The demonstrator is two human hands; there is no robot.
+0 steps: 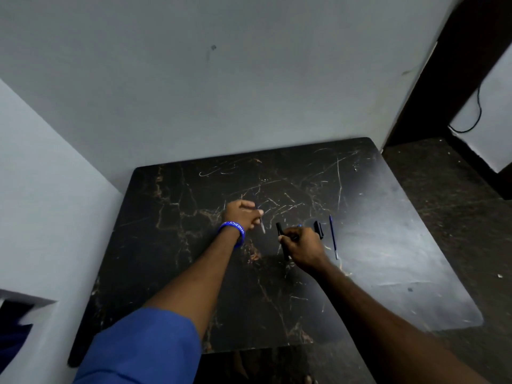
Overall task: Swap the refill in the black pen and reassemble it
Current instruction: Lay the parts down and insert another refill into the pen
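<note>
My right hand (303, 246) grips the black pen barrel (279, 230), which sticks up and out to the left of the fist over the black marble table (194, 273). My left hand (243, 214) is closed on a thin refill (261, 225) whose pale end points down toward the table, just left of the barrel. A black pen cap (319, 229) lies on the table right beside my right hand. A second blue refill (333, 236) lies further right, roughly lengthwise away from me.
The table stands in a corner, with grey walls (221, 92) close behind and on the left. A dark floor (457, 217) and a dark doorframe with a hanging cable lie to the right. A blue wristband circles my left wrist.
</note>
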